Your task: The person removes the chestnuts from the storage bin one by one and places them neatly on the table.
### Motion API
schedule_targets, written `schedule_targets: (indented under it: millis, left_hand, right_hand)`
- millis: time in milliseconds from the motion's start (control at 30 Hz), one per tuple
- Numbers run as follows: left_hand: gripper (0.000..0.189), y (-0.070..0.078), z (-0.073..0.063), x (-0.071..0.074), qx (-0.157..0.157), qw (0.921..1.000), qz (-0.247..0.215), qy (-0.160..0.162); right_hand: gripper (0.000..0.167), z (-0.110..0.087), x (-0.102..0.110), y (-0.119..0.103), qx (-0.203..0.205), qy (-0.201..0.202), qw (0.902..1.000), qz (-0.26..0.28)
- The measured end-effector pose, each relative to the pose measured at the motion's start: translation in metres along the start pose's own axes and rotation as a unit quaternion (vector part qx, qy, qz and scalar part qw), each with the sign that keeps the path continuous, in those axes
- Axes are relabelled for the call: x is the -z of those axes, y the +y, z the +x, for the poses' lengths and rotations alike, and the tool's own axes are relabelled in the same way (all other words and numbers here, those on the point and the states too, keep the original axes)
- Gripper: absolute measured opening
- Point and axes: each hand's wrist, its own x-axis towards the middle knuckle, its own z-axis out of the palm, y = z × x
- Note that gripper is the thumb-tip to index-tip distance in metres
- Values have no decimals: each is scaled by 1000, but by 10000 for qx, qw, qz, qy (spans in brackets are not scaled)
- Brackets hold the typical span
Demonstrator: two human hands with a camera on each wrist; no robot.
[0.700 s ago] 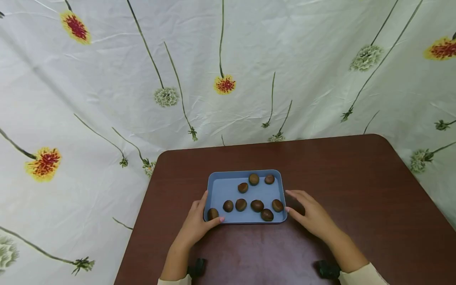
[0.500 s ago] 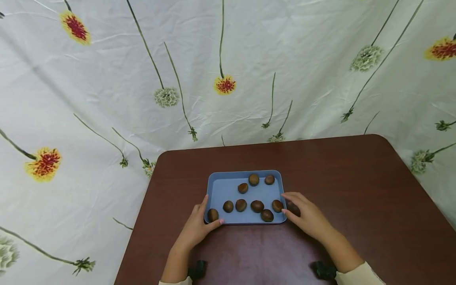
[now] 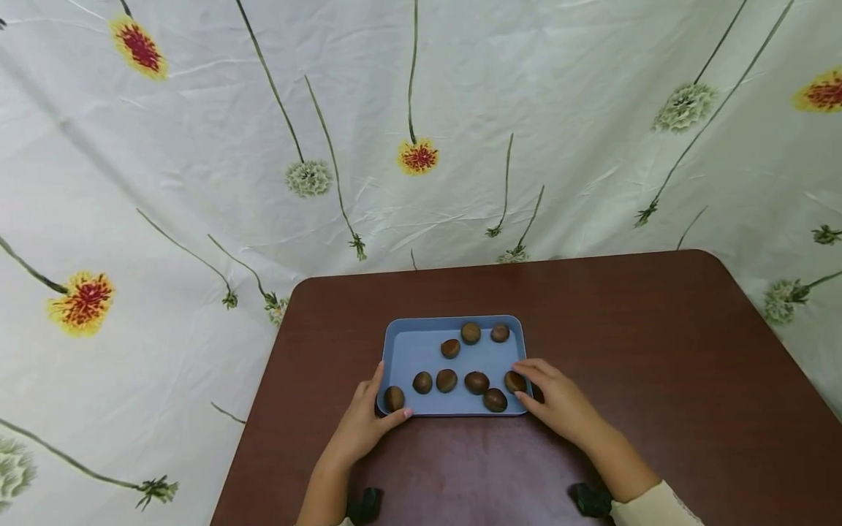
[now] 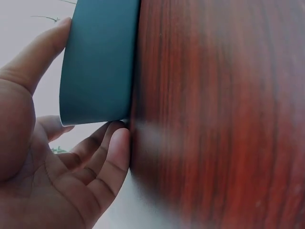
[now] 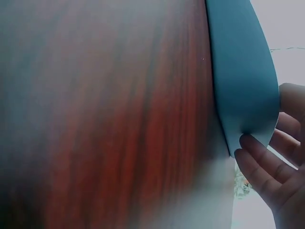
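Observation:
A blue rectangular tray [image 3: 421, 332] sits on the brown table and carries several brown chestnuts. My left hand [image 3: 358, 424] holds its near left corner, the thumb along the front rim and the other fingers along the left side. One chestnut [image 3: 394, 398] lies inside that corner. My right hand [image 3: 566, 409] reaches over the right rim. Its thumb and index fingertips stand either side of a chestnut [image 3: 515, 381] by that rim. In the right wrist view, other fingers [image 5: 259, 179] are at the tray's outer wall [image 5: 243, 81].
More chestnuts lie in the tray, one [image 3: 495, 399] near the front rim and one [image 3: 470, 333] towards the back. The wooden table [image 3: 625, 307] extends to both sides. A white flowered cloth [image 3: 355, 219] hangs behind its far edge.
My right hand has moved left from outside the tray to over its right rim, its fingertips now around the chestnut there. My left hand has stayed at the tray corner.

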Motion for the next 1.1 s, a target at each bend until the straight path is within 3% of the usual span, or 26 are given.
schedule_targets:
  millis: [333, 600, 1100]
  left_hand:
    - [107, -2, -3, 0, 229, 9993, -242, -158]
    - [104, -3, -4, 0, 74, 9994, -333, -46]
    - [104, -4, 5, 0, 136, 9996, -258, -1]
  right_hand:
    - [46, 6, -5, -1, -58, -162, 9997, -153]
    - [45, 11, -3, -1, 7, -322, 9994, -128]
    - [42, 20, -4, 2, 33, -325, 9994, -105]
